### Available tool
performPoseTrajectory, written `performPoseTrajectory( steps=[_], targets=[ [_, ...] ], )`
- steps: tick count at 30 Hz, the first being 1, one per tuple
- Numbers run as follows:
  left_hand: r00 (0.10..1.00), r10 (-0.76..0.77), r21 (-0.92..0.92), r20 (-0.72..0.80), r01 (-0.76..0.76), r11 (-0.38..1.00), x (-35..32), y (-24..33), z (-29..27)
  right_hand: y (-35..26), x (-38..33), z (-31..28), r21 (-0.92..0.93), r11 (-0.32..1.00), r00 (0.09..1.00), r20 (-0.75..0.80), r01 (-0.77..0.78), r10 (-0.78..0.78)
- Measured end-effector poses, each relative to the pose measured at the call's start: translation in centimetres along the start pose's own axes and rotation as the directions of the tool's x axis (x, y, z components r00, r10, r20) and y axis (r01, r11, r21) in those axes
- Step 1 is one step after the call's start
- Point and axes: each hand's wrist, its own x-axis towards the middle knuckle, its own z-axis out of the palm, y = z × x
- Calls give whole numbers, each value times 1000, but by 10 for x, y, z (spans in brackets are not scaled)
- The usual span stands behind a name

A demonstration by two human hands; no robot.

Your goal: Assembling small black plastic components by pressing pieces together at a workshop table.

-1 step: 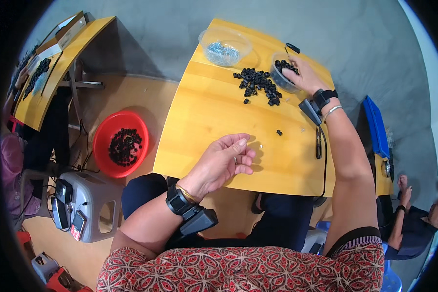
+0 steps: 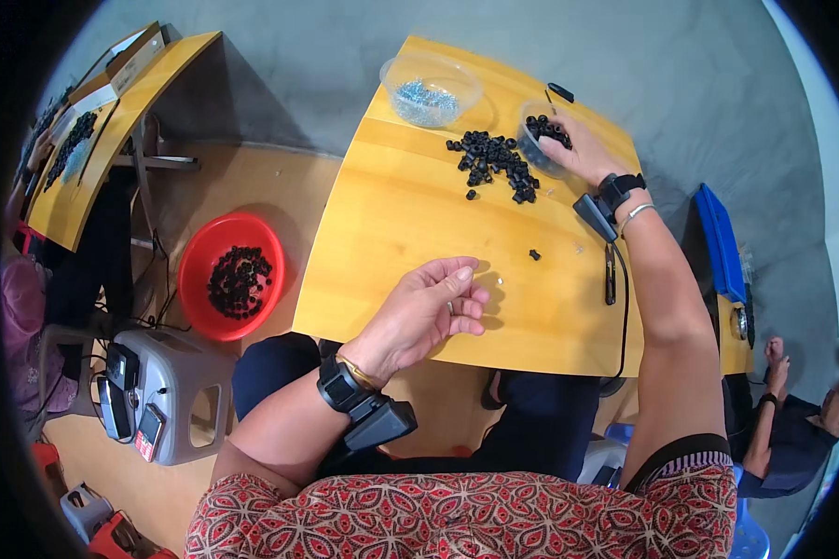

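Yellow table [image 2: 391,224], black parts [image 2: 483,149], red basin [image 2: 196,265]

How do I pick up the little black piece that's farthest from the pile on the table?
Probably pinch the black piece by two opposite sides, coming straight down from above: it's small, lies low on the table, and has bare surface right around it.

Yellow wood-grained table [image 2: 382,270]. Directly on it: clear bowl [image 2: 473,97] at far left; heap of black parts [image 2: 481,155], centre; clear tub [image 2: 540,161] right of heap; dark elongated object [image 2: 561,91] near far edge; nearer, single black part [image 2: 534,254], white fragment [image 2: 500,280], slim black tool [image 2: 610,277] at right.
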Motion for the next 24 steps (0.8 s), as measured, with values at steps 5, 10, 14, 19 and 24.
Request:
performPoseTrajectory(
  steps=[5,10,14,19,24],
  targets=[
    [999,-7,-13,46,8,1000,3,-2,-1,14,1,16,-56,996,991,119,71,-64],
    [999,-8,-2,53,8,1000,2,-1,-2,10,2,22,-108,983,977,168,148,-128],
    [997,-8,13,81,7,1000,2,0,-2,5,0,21,-117,986,979,182,116,-93],
    [997,-14,14,82,13,1000,3,-2,-3,10,4,23,-89,989,959,267,118,-91],
    [996,-22,22,91,20,1000,3,-2,-4,6,3,22,-8,998,966,251,60,-57]
  ],
)
